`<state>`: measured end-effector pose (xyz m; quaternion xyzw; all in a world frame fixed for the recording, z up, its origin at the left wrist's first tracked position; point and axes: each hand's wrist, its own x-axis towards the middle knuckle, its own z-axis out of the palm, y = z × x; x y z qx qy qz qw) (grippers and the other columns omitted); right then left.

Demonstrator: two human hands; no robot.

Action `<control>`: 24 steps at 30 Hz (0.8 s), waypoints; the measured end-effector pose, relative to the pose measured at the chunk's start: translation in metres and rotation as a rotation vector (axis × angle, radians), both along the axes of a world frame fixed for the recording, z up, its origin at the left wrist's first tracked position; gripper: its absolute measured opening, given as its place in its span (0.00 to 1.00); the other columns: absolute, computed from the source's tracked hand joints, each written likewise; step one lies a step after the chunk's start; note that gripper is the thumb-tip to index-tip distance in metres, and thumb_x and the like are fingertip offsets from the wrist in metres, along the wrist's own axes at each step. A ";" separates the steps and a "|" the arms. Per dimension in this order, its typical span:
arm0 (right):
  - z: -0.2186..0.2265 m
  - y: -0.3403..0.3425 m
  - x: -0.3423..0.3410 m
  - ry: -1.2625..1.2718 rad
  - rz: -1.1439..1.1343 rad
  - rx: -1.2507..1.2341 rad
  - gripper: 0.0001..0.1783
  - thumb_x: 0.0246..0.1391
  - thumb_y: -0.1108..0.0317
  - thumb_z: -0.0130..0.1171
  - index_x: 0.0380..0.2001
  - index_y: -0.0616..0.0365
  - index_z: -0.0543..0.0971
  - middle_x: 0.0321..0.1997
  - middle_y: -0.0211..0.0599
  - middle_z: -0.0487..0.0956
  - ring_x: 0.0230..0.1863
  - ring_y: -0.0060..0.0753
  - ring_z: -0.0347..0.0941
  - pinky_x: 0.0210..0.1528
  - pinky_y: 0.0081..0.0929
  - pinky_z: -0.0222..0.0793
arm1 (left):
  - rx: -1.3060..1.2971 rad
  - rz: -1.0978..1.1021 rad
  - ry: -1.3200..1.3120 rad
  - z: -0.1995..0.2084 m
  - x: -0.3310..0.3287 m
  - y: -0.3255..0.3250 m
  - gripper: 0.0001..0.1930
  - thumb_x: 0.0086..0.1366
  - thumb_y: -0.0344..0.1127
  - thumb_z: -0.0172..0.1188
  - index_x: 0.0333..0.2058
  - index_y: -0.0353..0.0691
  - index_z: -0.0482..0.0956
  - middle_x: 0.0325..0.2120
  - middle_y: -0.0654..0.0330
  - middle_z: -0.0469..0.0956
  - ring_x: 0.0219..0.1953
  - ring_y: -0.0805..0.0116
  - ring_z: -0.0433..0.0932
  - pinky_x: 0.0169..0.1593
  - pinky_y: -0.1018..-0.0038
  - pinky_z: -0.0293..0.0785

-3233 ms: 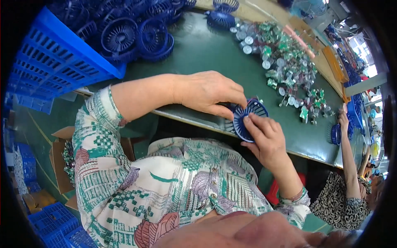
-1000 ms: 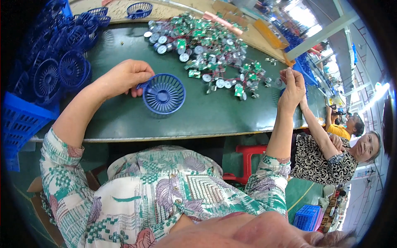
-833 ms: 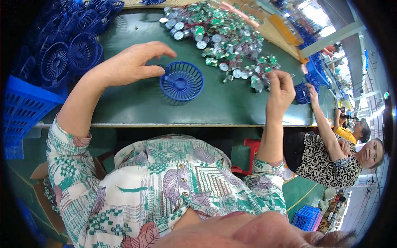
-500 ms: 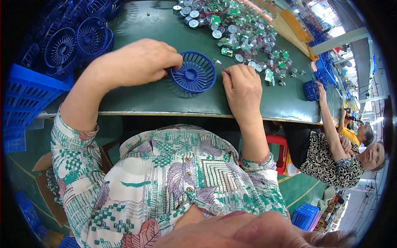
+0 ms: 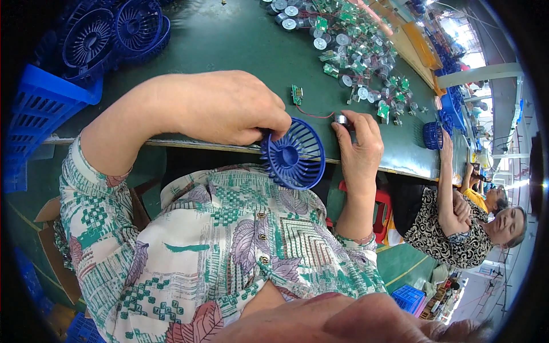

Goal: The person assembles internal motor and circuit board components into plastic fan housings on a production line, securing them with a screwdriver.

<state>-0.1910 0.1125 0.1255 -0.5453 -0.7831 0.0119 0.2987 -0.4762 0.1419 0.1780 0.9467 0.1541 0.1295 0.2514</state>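
My left hand [image 5: 240, 108] is closed on the rim of a round blue fan grille [image 5: 287, 154], a slatted plastic cage. The grille is tilted and hangs partly over the table's near edge. In my right hand [image 5: 361, 140], pinched between thumb and fingers, is a small silver motor [image 5: 341, 119]. A red wire runs from the motor to a small green circuit board [image 5: 297, 95] lying on the green table, beyond the grille.
A heap of motors with wired circuit boards [image 5: 366, 63] covers the far right of the table [image 5: 229, 51]. At left are stacked blue grilles [image 5: 88, 43] and a blue crate [image 5: 43, 114]. Beside me on the right, a person [image 5: 452, 223] reaches to another blue grille [image 5: 433, 135].
My left hand has brought the blue grille nearer and to the right, off the tabletop and tilted. My right hand now shows a motor between its fingers, its wire stretched out to the board.
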 end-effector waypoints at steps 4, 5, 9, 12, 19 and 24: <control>0.000 -0.002 -0.003 -0.130 -0.051 0.199 0.15 0.43 0.72 0.68 0.37 0.58 0.79 0.40 0.36 0.77 0.41 0.42 0.74 0.42 0.37 0.68 | 0.050 0.078 0.009 -0.004 0.004 0.004 0.07 0.54 0.27 0.59 0.34 0.36 0.75 0.29 0.53 0.75 0.35 0.52 0.77 0.39 0.60 0.73; 0.002 -0.005 -0.004 -0.175 -0.046 0.208 0.15 0.43 0.72 0.68 0.37 0.57 0.78 0.39 0.36 0.77 0.40 0.42 0.74 0.41 0.36 0.68 | 0.083 0.095 0.012 -0.005 0.003 0.006 0.08 0.54 0.28 0.60 0.34 0.36 0.75 0.30 0.53 0.75 0.36 0.52 0.77 0.39 0.61 0.73; 0.001 -0.020 -0.005 -0.170 0.048 0.224 0.15 0.42 0.72 0.68 0.37 0.57 0.78 0.38 0.37 0.77 0.40 0.41 0.74 0.40 0.35 0.67 | 0.113 0.173 0.024 -0.005 0.000 0.006 0.08 0.54 0.28 0.61 0.34 0.36 0.75 0.30 0.54 0.76 0.36 0.53 0.77 0.40 0.61 0.73; 0.000 -0.024 -0.002 -0.102 0.087 0.183 0.17 0.43 0.73 0.67 0.39 0.58 0.78 0.39 0.38 0.77 0.40 0.42 0.74 0.41 0.36 0.67 | 0.061 0.163 0.063 -0.004 0.002 0.005 0.09 0.54 0.29 0.62 0.34 0.36 0.75 0.30 0.54 0.76 0.36 0.53 0.77 0.40 0.61 0.73; 0.025 -0.011 -0.011 -0.138 0.062 -0.023 0.16 0.45 0.73 0.66 0.40 0.57 0.79 0.33 0.38 0.76 0.36 0.44 0.74 0.38 0.39 0.69 | 0.041 0.062 0.025 -0.009 0.005 0.007 0.09 0.54 0.29 0.62 0.34 0.36 0.75 0.29 0.53 0.76 0.35 0.52 0.77 0.38 0.61 0.72; 0.047 -0.012 -0.021 0.062 0.119 -0.072 0.14 0.42 0.72 0.69 0.35 0.60 0.79 0.30 0.40 0.77 0.33 0.44 0.75 0.36 0.36 0.70 | 0.038 0.062 -0.005 -0.014 0.010 0.007 0.09 0.53 0.30 0.63 0.33 0.35 0.75 0.29 0.53 0.76 0.34 0.51 0.77 0.37 0.59 0.72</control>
